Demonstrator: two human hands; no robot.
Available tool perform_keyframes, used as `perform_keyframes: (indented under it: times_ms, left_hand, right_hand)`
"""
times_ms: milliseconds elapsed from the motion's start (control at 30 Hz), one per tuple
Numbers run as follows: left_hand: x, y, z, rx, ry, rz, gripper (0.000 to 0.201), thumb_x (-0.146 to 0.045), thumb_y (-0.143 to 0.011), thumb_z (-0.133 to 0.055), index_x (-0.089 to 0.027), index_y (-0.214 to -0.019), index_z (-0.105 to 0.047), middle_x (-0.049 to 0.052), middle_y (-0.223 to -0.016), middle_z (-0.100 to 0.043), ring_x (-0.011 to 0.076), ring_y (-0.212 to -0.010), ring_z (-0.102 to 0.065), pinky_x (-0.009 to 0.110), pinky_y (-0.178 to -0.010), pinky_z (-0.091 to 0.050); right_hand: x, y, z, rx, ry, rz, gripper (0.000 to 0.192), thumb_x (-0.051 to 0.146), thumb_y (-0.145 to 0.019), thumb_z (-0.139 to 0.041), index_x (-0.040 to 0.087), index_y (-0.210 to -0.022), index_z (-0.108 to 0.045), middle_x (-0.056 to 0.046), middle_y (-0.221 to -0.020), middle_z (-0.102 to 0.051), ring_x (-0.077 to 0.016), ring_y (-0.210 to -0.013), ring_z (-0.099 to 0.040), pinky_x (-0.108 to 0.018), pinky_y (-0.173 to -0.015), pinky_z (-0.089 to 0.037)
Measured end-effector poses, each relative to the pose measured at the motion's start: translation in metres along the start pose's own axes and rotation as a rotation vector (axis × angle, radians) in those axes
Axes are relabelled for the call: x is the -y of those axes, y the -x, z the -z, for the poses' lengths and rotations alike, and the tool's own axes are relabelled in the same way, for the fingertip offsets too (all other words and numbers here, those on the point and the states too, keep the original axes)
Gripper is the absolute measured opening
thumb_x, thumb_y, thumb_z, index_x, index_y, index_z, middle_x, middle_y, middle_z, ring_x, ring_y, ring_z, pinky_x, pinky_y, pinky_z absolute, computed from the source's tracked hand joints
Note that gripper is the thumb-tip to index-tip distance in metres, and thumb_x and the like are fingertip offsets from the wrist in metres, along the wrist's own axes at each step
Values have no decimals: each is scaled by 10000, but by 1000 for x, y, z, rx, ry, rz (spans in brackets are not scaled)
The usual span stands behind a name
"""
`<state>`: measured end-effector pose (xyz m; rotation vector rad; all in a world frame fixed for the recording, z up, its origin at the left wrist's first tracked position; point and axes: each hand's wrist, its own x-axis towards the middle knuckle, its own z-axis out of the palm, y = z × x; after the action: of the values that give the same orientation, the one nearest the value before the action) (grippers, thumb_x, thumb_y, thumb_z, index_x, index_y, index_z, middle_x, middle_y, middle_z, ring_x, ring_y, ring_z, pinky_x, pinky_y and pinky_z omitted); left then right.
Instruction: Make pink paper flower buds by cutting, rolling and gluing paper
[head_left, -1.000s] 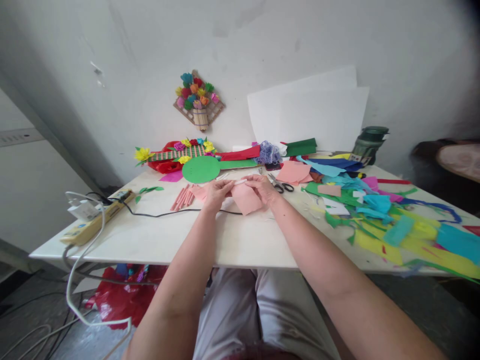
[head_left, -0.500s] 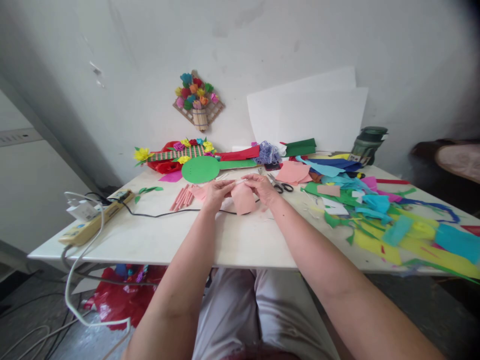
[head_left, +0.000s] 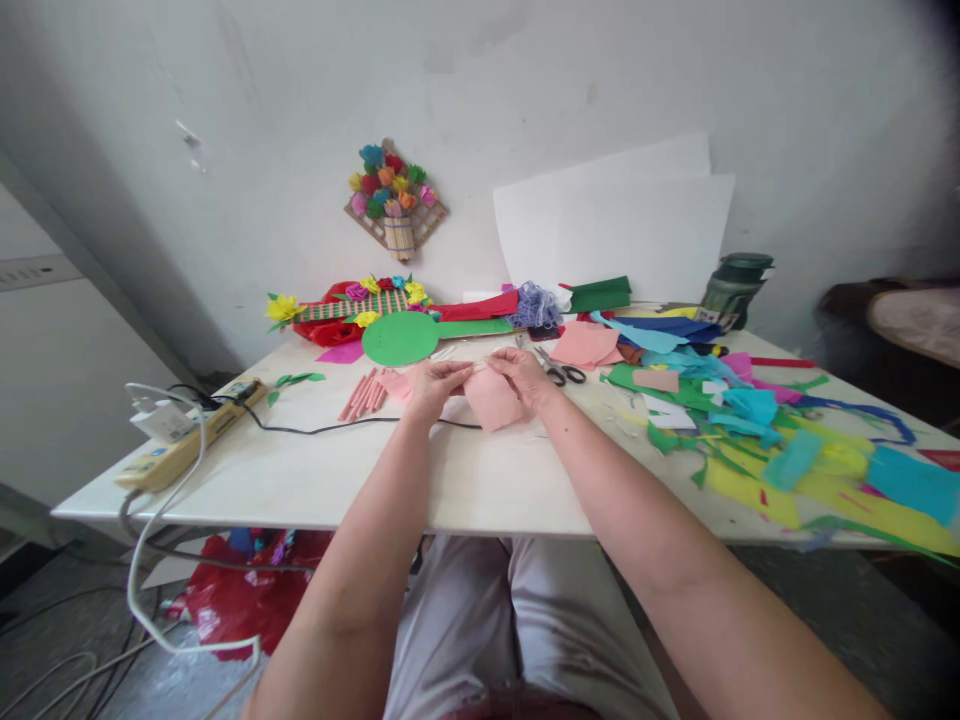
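Observation:
Just above the table, my left hand (head_left: pixel 441 386) and my right hand (head_left: pixel 523 374) pinch the top edge of a pink piece of crepe paper (head_left: pixel 495 402), which hangs down between them. Both sets of fingertips are closed and close together; a thin pale strip shows at the pinched edge, too small to make out. Left of my left hand lie several pink paper rolls (head_left: pixel 363 395) and a loose pink piece (head_left: pixel 396 383), partly behind the hand. A pair of scissors (head_left: pixel 568 374) rests right beside my right hand.
A black cable (head_left: pixel 322 429) runs from a power strip (head_left: pixel 187 440) to beneath the pink paper. Coloured paper scraps (head_left: pixel 757 440) cover the table's right side. Behind my hands lie a green paper disc (head_left: pixel 400 339) and tangled purple yarn (head_left: pixel 537 305). A dark bottle (head_left: pixel 736 290) stands at the back right.
The hanging pink paper has swung and tilted slightly to the right, its lower edge now slanted. Both hands stay in almost the same place, fingers still pinched.

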<state>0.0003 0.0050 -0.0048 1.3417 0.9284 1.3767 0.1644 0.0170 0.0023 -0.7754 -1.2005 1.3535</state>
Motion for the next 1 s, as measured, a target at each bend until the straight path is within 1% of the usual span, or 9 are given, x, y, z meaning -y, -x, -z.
perform_keyframes:
  times_ms: [67, 167, 367, 500, 667, 833, 1000]
  left_hand:
    - [1, -1, 1, 21, -8, -4, 375, -367, -521, -792, -120, -794, -719, 35, -627, -647, 93, -524, -538, 241, -544, -461]
    - [3, -2, 1, 27, -21, -10, 375, -368, -520, -792, -121, -792, -718, 32, -624, -648, 94, -526, -540, 247, -554, -470]
    - [1, -1, 0, 26, -50, -32, 370, -379, -516, -793, -125, -774, -717, 43, -648, -661, 110, -551, -564, 261, -566, -491]
    - [2, -1, -1, 37, -85, -49, 372, -381, -520, -790, -121, -775, -718, 48, -656, -667, 128, -577, -585, 276, -590, -505]
    - [2, -1, -1, 29, -77, -68, 380, -381, -507, -795, -115, -767, -715, 43, -651, -669, 131, -580, -595, 286, -612, -518]
    - [-1, 0, -2, 24, -67, -61, 402, -385, -486, -804, -107, -761, -713, 44, -652, -678, 130, -578, -600, 286, -615, -524]
    - [0, -1, -2, 34, -50, -45, 424, -393, -471, -811, -102, -763, -712, 49, -660, -684, 136, -585, -607, 296, -626, -531]
  right_hand:
    - [-1, -1, 0, -27, 47, 9, 262, 311, -483, -747, 177, -636, -581, 54, -547, -520, -88, -519, -439, -242, -542, -343]
    - [-1, -1, 1, -33, 65, 7, 268, 294, -470, -754, 174, -641, -587, 50, -553, -530, -90, -529, -450, -241, -543, -347]
    - [-4, -3, 3, -30, 35, -10, 318, 376, -491, -767, 178, -628, -558, 57, -519, -508, -86, -481, -433, -239, -497, -343]
    - [-6, -6, 4, -67, 60, 2, 302, 305, -457, -783, 181, -620, -560, 54, -523, -534, -85, -486, -439, -231, -492, -347]
    - [-6, -7, 6, -29, 32, -44, 272, 243, -469, -778, 178, -689, -633, 25, -583, -595, -113, -552, -510, -261, -568, -405]
    - [-7, -9, 8, -7, 37, -50, 267, 241, -451, -780, 157, -657, -632, 31, -586, -598, -100, -548, -519, -251, -569, -405]
    - [-8, -9, 9, 2, 35, -65, 282, 252, -456, -788, 157, -676, -639, 32, -589, -606, -104, -550, -532, -255, -573, -414]
